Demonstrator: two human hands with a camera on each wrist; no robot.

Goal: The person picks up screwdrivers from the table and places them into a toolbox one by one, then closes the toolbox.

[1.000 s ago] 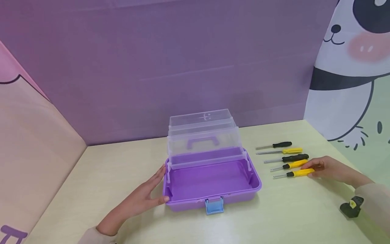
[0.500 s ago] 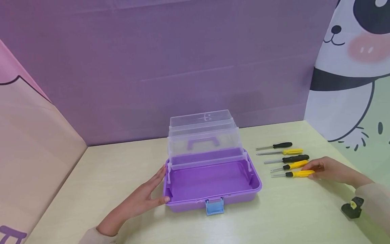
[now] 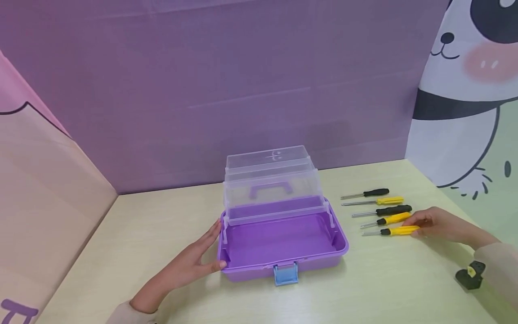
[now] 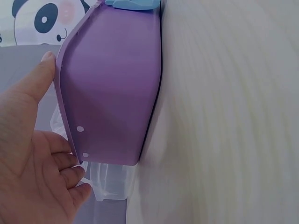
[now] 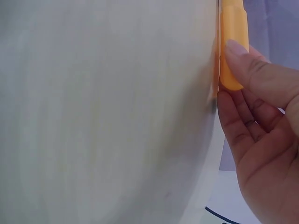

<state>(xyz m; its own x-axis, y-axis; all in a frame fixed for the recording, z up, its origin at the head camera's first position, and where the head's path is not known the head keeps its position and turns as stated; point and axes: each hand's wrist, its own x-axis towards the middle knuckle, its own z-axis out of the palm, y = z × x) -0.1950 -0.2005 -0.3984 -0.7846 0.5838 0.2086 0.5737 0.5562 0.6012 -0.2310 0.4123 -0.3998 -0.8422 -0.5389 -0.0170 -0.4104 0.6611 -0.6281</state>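
An opened purple toolbox (image 3: 283,271) with a blue latch (image 3: 285,274) stands on the table, its clear lid (image 3: 271,180) tipped up behind it. My left hand (image 3: 194,260) rests on its left end, thumb at the front corner of the rim and the other fingers straight along the side. In the left wrist view the thumb touches the rim of the toolbox (image 4: 110,84). Right of the box, my right hand (image 3: 441,228) pinches the handle end of the nearest yellow-and-black screwdriver (image 3: 400,231). The right wrist view shows the thumb on the yellow screwdriver handle (image 5: 235,28).
Behind the held one lie a yellow-and-black screwdriver (image 3: 392,219), a black screwdriver (image 3: 392,210), a yellow screwdriver (image 3: 390,201) and a small black screwdriver (image 3: 376,192). A purple wall (image 3: 202,90) closes off the back. A black device (image 3: 469,276) sits at the right wrist.
The nearest screwdriver has turned slightly under my right hand and lies more level than a second ago. My left hand and the toolbox stay in place.
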